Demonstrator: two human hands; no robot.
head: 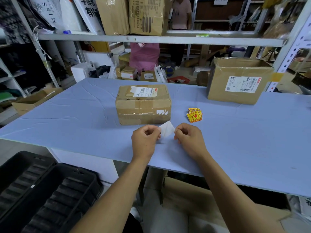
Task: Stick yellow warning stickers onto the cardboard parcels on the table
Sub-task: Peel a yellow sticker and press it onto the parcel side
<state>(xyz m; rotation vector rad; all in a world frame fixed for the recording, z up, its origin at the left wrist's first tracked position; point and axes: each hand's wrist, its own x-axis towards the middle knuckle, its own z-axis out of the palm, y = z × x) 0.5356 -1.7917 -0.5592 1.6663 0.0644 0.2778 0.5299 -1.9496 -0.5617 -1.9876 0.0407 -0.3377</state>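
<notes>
Both hands, left (146,140) and right (188,138), pinch a white sticker sheet (167,129) at frame centre, below the parcel (143,105)

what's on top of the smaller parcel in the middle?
The smaller parcel carries a white shipping label and brown tape on its top face. No yellow sticker shows on the faces in view; its far side and underside are hidden.
</notes>
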